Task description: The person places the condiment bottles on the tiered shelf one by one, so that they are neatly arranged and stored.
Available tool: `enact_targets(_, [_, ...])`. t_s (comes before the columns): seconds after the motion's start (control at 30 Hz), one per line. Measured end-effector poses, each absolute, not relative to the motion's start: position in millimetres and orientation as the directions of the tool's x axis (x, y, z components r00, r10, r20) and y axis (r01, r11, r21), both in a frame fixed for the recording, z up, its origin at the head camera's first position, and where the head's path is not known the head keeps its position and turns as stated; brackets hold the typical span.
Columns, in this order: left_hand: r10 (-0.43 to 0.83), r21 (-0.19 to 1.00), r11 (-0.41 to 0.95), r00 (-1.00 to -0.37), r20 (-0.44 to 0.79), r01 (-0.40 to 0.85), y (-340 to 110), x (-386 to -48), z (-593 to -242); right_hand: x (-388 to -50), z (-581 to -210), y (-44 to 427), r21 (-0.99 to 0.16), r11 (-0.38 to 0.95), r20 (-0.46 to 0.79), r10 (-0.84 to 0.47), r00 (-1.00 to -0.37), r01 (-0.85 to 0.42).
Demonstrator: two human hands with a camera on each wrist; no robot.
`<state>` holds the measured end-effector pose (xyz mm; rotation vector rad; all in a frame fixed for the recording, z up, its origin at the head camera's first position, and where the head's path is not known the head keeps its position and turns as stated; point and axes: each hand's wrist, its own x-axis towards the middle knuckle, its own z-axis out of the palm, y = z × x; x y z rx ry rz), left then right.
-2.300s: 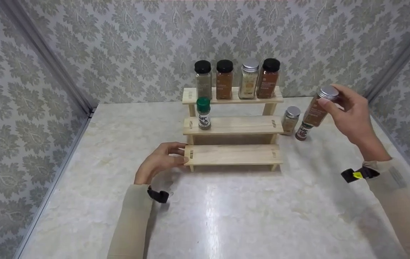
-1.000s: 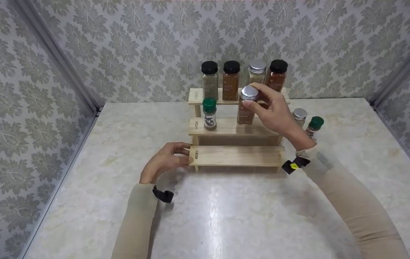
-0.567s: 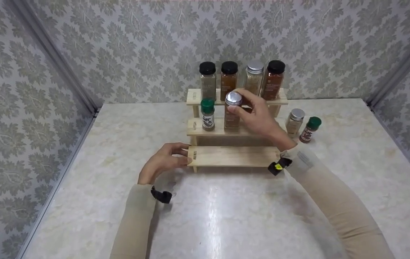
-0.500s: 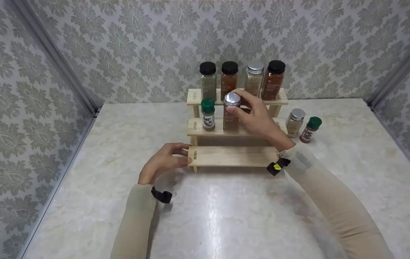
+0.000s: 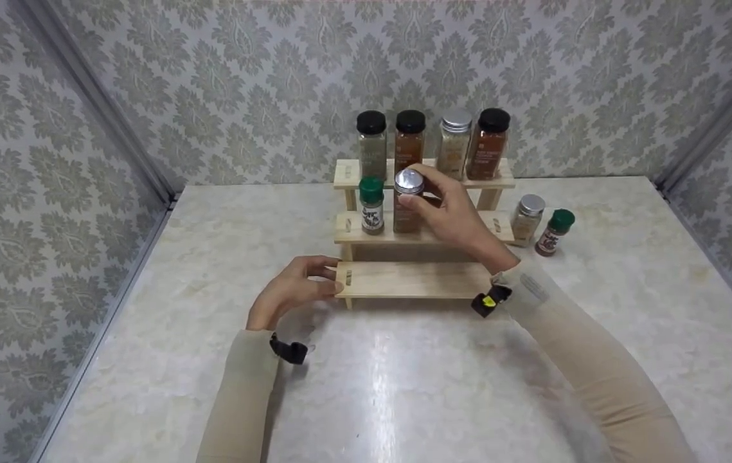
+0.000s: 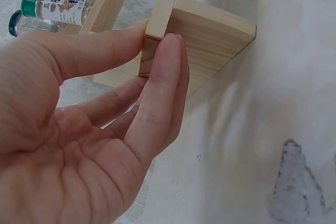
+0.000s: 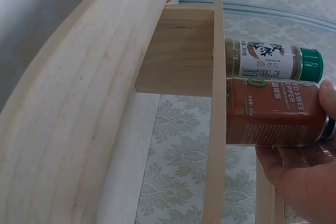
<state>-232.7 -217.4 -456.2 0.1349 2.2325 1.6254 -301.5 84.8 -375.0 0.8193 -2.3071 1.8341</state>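
My left hand (image 5: 295, 283) pinches the left end of the bottom board of a three-tier wooden rack (image 5: 417, 280); in the left wrist view the thumb and fingers (image 6: 160, 77) lie on either side of the wood. With thumb and fingers near its silver cap, my right hand (image 5: 454, 212) grips a reddish-brown spice jar (image 5: 406, 218). That jar stands upright on the middle board, its base seeming to touch the wood. Just left of it is a small green-capped spice jar (image 5: 371, 209). Its label reads red sweet pepper in part in the right wrist view (image 7: 278, 111).
On the top board stand several taller jars, among them a black-capped grey-green one (image 5: 372, 148) and a silver-capped pale one (image 5: 454, 148). Right of the rack, a silver-capped jar (image 5: 526, 222) and a green-capped jar (image 5: 554, 235) stand on the marbled table (image 5: 404, 386).
My right hand has carried the reddish-brown jar from the table's right side leftward onto the middle board, then slightly further left toward the green-capped jar. My left hand keeps its grip on the rack.
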Motion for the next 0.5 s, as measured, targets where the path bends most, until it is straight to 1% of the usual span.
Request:
enact_targets(0.17, [0.291,0.937,0.313,-0.923,-0.251,-0.156,-215.8,-233.5,-456.5,-300.5,-375.1,85.8,-0.893,0.136,0.365,-0.343,-0.866,-0.43])
enact_targets(0.37, [0.29,0.935,0.32,-0.924,-0.251,-0.153,-217.3,-232.0,-455.6,-298.5,-369.8,88.1,-0.905,0.182,0.312,-0.335,-0.889,-0.385])
enact_targets(0.5, [0.283,0.922,0.356,-0.923,-0.259,-0.15,-219.8,-231.5,-456.7,-297.1,-365.2,89.9,-0.896,0.176,0.333,-0.339,-0.88,-0.407])
